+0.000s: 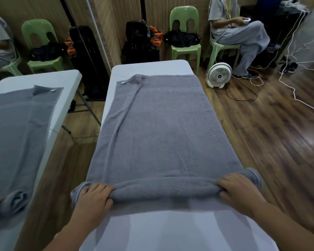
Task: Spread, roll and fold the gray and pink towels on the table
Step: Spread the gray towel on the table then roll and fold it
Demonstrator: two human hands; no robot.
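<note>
A gray towel lies spread lengthwise over the white table. Its left edge is folded inward along the length. The near end is rolled into a thick roll lying across the table. My left hand grips the roll near its left end. My right hand presses on it near the right end. No pink towel is in view.
A mirror at the left reflects the table and towel. Green chairs with dark bags stand at the far wall. A white fan and cables lie on the wooden floor at the right. A seated person is at the far right.
</note>
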